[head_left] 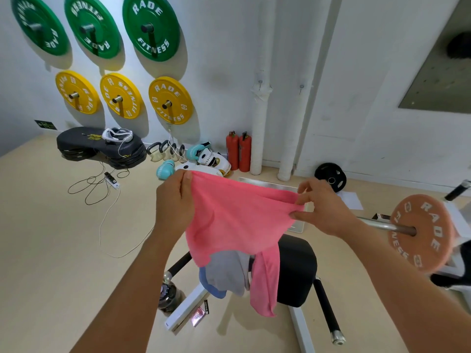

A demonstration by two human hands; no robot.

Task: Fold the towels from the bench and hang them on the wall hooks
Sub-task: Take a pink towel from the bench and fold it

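1. Both our forearms reach in from the bottom edge, and between them we hold the pink towel [237,220] up in the air above the bench [297,268].
2. Our left hand [175,202] pinches the towel's upper left corner between thumb and fingers; our right hand [323,207] pinches the opposite end of the same top edge, fingers curled onto the cloth.
3. That top edge runs left to right between the two hands and sags a little in the middle, so the towel's long side lies across us and the rest hangs straight down, one tail trailing lower on the right. We judge that the coming fold turns on bringing the two pinched corners together; neither hand is clearly nearer.
4. Under the hanging cloth, a grey towel [229,271] and a blue towel [211,286] are bunched on the bench's black pad, still unfolded.
5. A barbell with a pale orange plate [420,233] sits to the right; the floor is light beige.
6. Farther off stand two red fire extinguishers [238,151] against the white wall, which carries green and yellow weight plates [150,28]. Two small hooks [301,87] show on the wall near the white pipes.
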